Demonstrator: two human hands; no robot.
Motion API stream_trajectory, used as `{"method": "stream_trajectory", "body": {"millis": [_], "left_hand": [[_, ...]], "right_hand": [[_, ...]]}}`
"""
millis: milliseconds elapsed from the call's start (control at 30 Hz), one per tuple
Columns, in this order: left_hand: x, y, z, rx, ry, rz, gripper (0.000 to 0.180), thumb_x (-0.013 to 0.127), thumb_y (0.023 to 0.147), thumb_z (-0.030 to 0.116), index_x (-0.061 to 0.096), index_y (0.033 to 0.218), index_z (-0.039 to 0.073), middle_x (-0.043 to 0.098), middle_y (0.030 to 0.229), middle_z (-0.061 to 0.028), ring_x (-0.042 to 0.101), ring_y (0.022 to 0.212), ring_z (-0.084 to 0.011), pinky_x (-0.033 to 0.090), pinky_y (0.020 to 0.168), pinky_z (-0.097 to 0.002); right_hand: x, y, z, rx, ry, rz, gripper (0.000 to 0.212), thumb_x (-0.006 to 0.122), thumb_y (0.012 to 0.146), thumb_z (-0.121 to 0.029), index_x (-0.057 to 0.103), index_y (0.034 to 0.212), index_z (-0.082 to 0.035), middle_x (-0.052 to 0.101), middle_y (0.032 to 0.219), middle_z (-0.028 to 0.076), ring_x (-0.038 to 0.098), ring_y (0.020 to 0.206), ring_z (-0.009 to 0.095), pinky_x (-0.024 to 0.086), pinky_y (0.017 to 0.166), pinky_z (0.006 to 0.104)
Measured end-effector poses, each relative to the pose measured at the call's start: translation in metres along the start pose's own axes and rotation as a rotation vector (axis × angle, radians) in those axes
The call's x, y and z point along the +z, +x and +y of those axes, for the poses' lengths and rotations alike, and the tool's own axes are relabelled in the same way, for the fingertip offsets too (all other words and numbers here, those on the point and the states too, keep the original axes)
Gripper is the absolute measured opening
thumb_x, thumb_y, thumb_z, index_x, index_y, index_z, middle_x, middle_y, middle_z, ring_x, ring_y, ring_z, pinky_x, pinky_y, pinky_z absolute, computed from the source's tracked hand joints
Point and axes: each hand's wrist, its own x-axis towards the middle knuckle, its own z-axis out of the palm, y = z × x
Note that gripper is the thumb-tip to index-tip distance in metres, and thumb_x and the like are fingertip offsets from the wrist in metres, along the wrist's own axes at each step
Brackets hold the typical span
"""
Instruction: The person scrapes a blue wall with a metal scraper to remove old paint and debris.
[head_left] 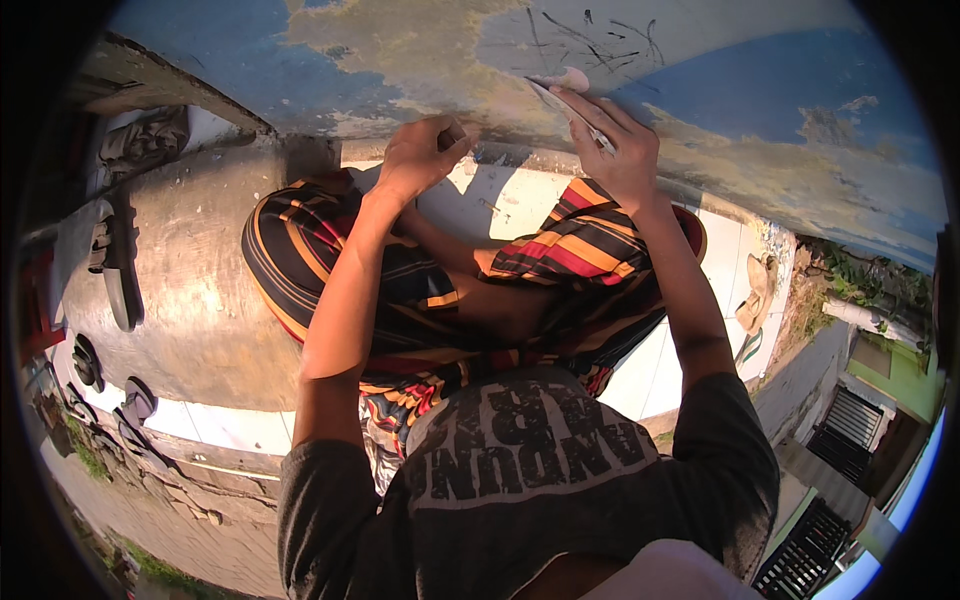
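Note:
My right hand (625,150) is closed around a putty knife (565,105), seen nearly edge-on, its tip against the painted wall (430,60). A blob of white putty (574,78) shows beside the blade. My left hand (425,152) is curled into a loose fist near the foot of the wall. Its fingers hide whatever they may hold. Black scribbled lines (605,45) mark a grey patch of wall above the knife. Between my arms, my crossed legs are covered by striped cloth (590,240) in black, orange and red.
White tiles (510,200) lie between my legs and the wall. On the left is a worn brown slab (200,270) with a dark sandal (122,300) on it. More sandals (140,400) lie lower left. A crumpled tan object (757,290) rests on the tiles at right.

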Motion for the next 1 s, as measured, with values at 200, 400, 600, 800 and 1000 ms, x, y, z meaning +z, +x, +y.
{"method": "stream_trajectory", "body": {"millis": [200,400,600,800,1000], "left_hand": [[-0.002,0.002,0.003,-0.02,0.037,-0.001,0.027,0.067,0.082,0.031,0.066,0.081,0.004,0.065,0.069,-0.009,0.063,0.064,-0.0226,0.048,0.064,-0.0333],[0.0,0.004,0.011,-0.017,0.043,-0.015,0.026,0.067,0.082,0.03,0.066,0.08,0.004,0.065,0.068,-0.0084,0.064,0.066,-0.023,0.048,0.065,-0.0334],[0.003,0.002,0.008,-0.034,0.066,-0.046,0.024,0.068,0.081,0.029,0.065,0.08,0.005,0.066,0.069,-0.0078,0.064,0.068,-0.0233,0.048,0.066,-0.0338],[0.004,0.004,0.004,0.001,0.051,-0.024,0.023,0.068,0.08,0.028,0.065,0.081,0.005,0.066,0.069,-0.0077,0.064,0.068,-0.0234,0.048,0.066,-0.0342],[0.004,0.001,0.006,-0.009,0.038,-0.04,0.023,0.068,0.081,0.028,0.065,0.081,0.006,0.066,0.07,-0.0077,0.064,0.069,-0.0239,0.048,0.066,-0.0345]], "right_hand": [[-0.01,0.003,-0.015,0.099,-0.02,0.114,0.038,0.066,0.077,-0.001,0.068,0.112,-0.017,0.065,0.078,0.004,0.056,0.055,0.017,0.046,0.05,0.0279],[-0.014,-0.014,-0.015,0.242,0.064,0.113,0.038,0.065,0.077,-0.001,0.068,0.112,-0.016,0.066,0.08,0.006,0.061,0.06,0.017,0.048,0.055,0.0264],[-0.061,0.018,-0.028,0.191,-0.161,-0.039,0.032,0.065,0.08,-0.004,0.069,0.109,-0.017,0.063,0.076,0.004,0.058,0.058,0.016,0.047,0.053,0.0278],[-0.071,0.027,-0.022,0.079,-0.212,-0.122,0.031,0.066,0.08,-0.008,0.07,0.109,-0.021,0.059,0.073,0.002,0.053,0.056,0.017,0.045,0.051,0.0272],[-0.079,0.041,-0.019,-0.002,-0.238,-0.197,0.032,0.067,0.08,-0.009,0.069,0.109,-0.022,0.059,0.073,0.001,0.054,0.056,0.017,0.045,0.051,0.027]]}}
